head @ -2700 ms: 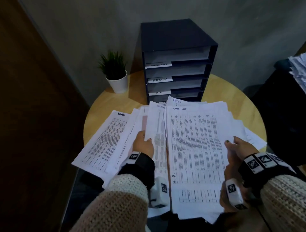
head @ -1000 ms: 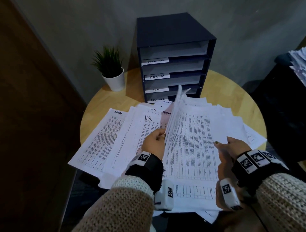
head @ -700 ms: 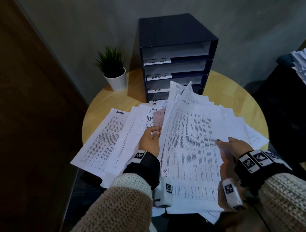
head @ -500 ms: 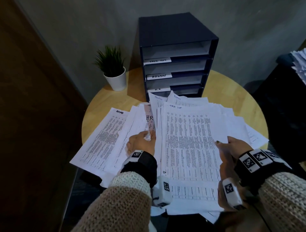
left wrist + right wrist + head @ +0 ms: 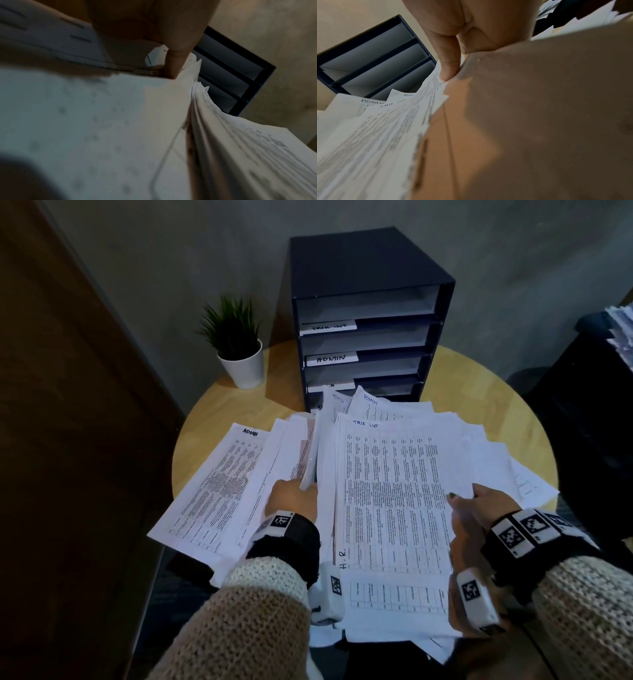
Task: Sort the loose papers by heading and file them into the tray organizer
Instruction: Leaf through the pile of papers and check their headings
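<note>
— Well, what writing can be read?

— White labels on the dark blue tray organizer [image 5: 370, 268]: "TASK LIST" faintly on one slot, "ADMIN" [image 5: 331, 358] below it. The lower labels are hidden by paper. The top printed sheet [image 5: 394, 491] is headed "TASK LIST", with "H.R." handwritten at its near edge; a sheet [image 5: 219, 484] fanned to the left reads "ADMIN".

— And the hands?

— The right hand [image 5: 479, 508] pinches the main stack's right edge, thumb on top. The left hand [image 5: 293, 498] has its fingers tucked into the fanned sheets, gripping a lifted bundle.

— The setting?

— A round pale wooden table [image 5: 479, 392], the papers spread just before the organizer, and a spiky green plant in a smooth white pot [image 5: 243, 368].
</note>
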Tool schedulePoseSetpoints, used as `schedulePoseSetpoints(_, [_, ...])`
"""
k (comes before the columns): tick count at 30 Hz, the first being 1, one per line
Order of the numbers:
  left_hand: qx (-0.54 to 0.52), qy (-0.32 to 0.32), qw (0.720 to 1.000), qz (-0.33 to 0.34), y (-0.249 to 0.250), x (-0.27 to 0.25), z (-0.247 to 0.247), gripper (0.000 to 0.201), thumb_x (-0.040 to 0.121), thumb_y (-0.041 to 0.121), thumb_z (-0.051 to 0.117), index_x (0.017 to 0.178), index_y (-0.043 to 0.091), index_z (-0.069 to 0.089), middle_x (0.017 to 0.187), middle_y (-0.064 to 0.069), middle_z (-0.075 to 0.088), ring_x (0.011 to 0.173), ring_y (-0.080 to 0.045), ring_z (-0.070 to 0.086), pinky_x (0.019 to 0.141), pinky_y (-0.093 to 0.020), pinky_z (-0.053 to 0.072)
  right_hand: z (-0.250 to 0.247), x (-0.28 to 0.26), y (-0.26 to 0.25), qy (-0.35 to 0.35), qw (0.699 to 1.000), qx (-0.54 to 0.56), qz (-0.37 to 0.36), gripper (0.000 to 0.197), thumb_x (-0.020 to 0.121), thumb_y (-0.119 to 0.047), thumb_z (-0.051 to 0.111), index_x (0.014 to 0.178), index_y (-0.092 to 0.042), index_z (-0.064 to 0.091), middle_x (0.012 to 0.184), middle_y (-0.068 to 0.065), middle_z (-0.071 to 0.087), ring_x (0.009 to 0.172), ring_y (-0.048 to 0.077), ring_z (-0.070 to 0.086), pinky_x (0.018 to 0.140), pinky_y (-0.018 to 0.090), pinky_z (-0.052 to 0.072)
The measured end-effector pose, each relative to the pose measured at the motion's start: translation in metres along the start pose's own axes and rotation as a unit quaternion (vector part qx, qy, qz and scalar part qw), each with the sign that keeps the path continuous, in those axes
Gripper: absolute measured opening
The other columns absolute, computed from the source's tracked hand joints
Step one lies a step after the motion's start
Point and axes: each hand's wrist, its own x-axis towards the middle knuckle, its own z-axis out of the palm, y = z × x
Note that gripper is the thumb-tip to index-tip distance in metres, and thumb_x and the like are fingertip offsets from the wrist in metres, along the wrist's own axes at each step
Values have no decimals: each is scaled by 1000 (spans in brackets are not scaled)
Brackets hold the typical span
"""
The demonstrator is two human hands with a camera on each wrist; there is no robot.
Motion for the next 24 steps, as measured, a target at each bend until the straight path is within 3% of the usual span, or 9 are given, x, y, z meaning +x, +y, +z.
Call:
schedulePoseSetpoints(2, [-21,-24,999,10,1,-5,-5,38,90,31,53,56,12,54,59,-4,51,54,-17,49,51,-21,30,0,0,0,2,1000,7,2,38,90,-34,58,114,-5,62,111,17,65,103,32,60,91,37,44])
schedulePoseSetpoints(4, [2,-50,998,26,8,-13,-9,51,94,39,48,48,16,42,50,0,40,47,-16,38,48,-22,24,0,-1,-2,2,1000,2,0,37,91,-33,57,116,-6,62,111,17,65,104,32,60,88,34,43])
schedulePoseSetpoints(8, [40,-97,994,34,22,-20,-16,65,96,58,27,51,13,38,54,-4,43,52,-20,40,51,-27,26,-1,-4,-6,-1,1000,-13,-2,37,93,-31,55,120,-6,59,117,16,63,108,31,57,84,29,38])
schedulePoseSetpoints(12, [6,-114,993,23,22,-16,-18,46,100,43,31,65,18,46,63,3,44,69,-22,45,56,-27,33,-1,-5,-8,-4,999,-37,-4,39,93,-30,53,122,-4,58,117,18,63,108,31,58,80,27,36])
schedulePoseSetpoints(15, [-29,-98,994,38,15,-13,-19,44,96,42,37,62,18,51,65,2,52,66,-19,50,57,-21,38,-1,-5,-7,-3,999,-34,-3,39,93,-30,54,122,-5,58,110,16,63,106,31,58,80,27,37])
schedulePoseSetpoints(18, [6,-60,997,55,1,-7,-16,45,88,43,38,79,9,66,82,-8,63,75,-21,53,65,-22,41,-1,-6,-7,-1,999,-39,-7,39,93,-31,53,122,-5,57,102,13,59,95,27,54,80,27,35])
schedulePoseSetpoints(20, [9,-13,1000,3,-7,0,-13,33,83,48,54,101,25,69,109,-6,64,97,-24,57,87,-26,47,0,-6,-7,2,1000,-26,-9,37,93,-30,55,119,-5,58,96,10,57,90,24,52,81,28,37])
schedulePoseSetpoints(22, [75,-6,996,-41,-8,3,-14,55,80,60,53,128,34,54,136,-4,46,125,-26,43,107,-39,36,0,-5,-7,4,1000,-15,-8,36,92,-29,56,118,-5,59,95,10,58,92,25,55,84,31,40])
schedulePoseSetpoints(24, [92,-10,994,-58,-10,9,-17,70,80,62,52,141,29,39,146,-5,35,134,-29,32,112,-43,27,1,-5,-6,5,1000,-7,-8,34,92,-29,57,117,-6,60,95,10,59,93,26,57,87,33,42])
